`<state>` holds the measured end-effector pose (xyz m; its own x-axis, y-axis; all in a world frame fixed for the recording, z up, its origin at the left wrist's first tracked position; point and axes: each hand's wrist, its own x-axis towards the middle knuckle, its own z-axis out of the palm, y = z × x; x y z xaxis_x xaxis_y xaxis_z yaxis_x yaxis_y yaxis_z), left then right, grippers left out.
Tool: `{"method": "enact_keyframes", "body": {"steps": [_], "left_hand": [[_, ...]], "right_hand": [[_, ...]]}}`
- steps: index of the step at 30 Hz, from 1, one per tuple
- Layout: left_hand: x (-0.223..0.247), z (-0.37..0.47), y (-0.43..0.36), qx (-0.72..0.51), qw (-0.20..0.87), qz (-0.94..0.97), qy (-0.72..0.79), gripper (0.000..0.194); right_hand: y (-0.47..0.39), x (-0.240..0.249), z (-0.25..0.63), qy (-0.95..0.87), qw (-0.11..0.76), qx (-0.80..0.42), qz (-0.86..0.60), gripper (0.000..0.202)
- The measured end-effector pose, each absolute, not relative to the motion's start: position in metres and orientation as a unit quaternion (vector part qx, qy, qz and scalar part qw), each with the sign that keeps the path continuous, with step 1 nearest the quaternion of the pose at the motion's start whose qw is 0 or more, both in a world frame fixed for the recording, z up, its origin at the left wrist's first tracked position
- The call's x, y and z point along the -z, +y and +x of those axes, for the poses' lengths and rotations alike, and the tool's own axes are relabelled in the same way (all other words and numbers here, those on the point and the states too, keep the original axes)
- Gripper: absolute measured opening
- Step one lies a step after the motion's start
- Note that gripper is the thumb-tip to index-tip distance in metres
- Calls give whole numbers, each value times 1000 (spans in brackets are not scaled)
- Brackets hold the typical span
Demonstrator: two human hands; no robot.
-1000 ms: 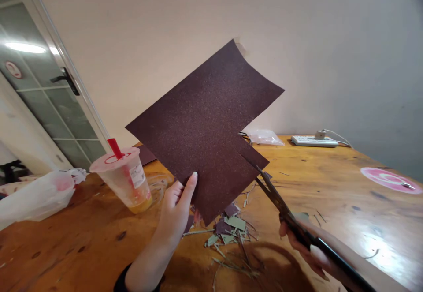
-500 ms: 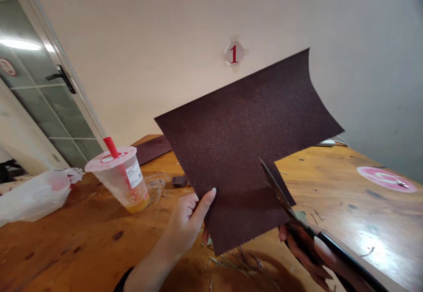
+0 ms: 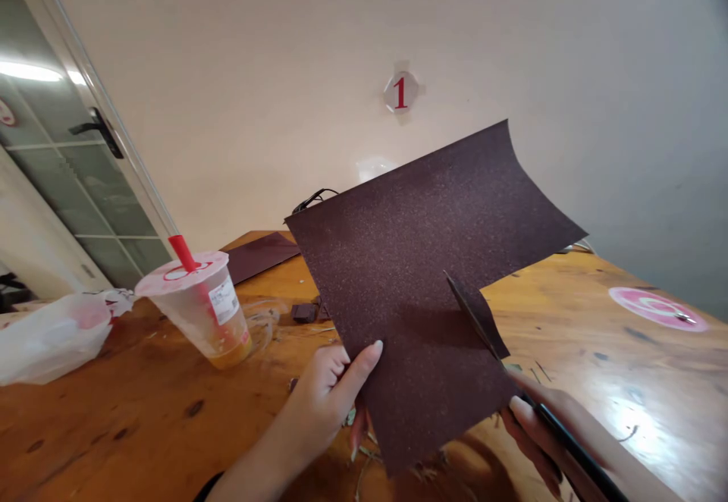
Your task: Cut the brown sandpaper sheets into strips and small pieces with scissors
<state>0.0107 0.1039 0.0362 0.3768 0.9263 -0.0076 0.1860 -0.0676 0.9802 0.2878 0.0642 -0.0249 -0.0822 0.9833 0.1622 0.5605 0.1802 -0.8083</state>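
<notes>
A dark brown sheet of speckled stiff paper is held up over the table, tilted, with a corner cut away at its lower right and its upper right edge curling. My left hand pinches its left edge, thumb on the front and fingers behind. At the lower right, my right hand grips black-handled scissors. One blade lies across the front of the sheet, pointing up and left near the cut corner; the other is hidden behind the paper. A narrow flap stands between that blade and the notch.
On the wooden table stand a drink cup with a red straw and, farther left, a plastic bag. Another brown sheet and a small dark block lie behind. Dry stalks are below; a pink round sticker is right.
The sheet has dropped lower and tilted slightly, its left corner shifting right. Both hands moved down a little with it, and the scissors' handles have come closer together.
</notes>
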Motion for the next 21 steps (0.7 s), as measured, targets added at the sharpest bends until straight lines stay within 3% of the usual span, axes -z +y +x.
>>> {"method": "enact_keyframes", "body": {"steps": [13,21], "left_hand": [[-34,14,102,-364,525,631,439,65],[-37,14,102,-360,541,629,427,64]], "right_hand": [[66,4,279,-703,365,-276,-545,36],[61,19,279,-643,398,-326,-566,39]]}}
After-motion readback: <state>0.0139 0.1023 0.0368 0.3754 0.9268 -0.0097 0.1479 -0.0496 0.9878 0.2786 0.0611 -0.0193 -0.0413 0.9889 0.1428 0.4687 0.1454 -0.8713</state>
